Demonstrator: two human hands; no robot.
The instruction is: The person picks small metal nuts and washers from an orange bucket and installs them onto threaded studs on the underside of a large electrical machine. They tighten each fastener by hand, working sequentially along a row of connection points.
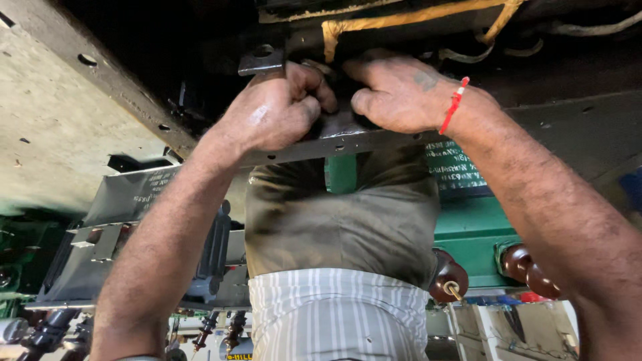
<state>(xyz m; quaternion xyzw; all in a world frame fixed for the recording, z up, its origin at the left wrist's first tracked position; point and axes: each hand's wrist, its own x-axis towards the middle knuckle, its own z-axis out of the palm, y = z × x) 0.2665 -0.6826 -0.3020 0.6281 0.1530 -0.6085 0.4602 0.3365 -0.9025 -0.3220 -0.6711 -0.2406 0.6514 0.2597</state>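
Gripping at the top centre of the frame, two bare hands work one grey perforated steel bar (374, 142): the left hand (277, 110) is fisted tight around something hidden. The right hand (394, 90), fingers curled under, wears one red thread wristband (453, 105), beneath one yellow-wrapped cable (401, 20)

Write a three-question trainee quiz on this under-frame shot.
1. True or false: the left hand is clenched in a fist at the grey bracket.
2. Which wrist wears the red thread? A left, B right.
3. Fill in: the cable running above both hands is ____ in colour.

Key: 1 true. 2 B; it sits just behind the right hand. 3 yellow.
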